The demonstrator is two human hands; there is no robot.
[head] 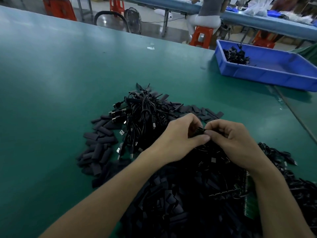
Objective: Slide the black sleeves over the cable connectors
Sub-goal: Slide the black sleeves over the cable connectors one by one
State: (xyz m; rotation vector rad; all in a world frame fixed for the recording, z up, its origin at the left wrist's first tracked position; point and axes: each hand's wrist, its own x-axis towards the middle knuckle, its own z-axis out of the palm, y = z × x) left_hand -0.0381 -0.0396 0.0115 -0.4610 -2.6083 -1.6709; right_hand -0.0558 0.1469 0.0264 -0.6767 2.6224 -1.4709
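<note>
My left hand (180, 136) and my right hand (235, 141) meet above a heap of black cables. Between their fingertips sits a small black piece (199, 131), a sleeve or connector; both hands pinch it. Whether it is sleeve, connector or both, I cannot tell. A tangle of black USB cables (145, 115) with silver plugs lies just beyond my left hand. Flat black sleeves (101, 134) are strewn to the left and behind the pile. More sleeves (171, 200) are heaped under my forearms.
The green table (60, 74) stretches wide to the left and far side. A blue bin (267, 66) with a few black cables stands at the back right. More cables (291, 177) lie at the right edge. A person sits on an orange stool (202, 36) beyond the table.
</note>
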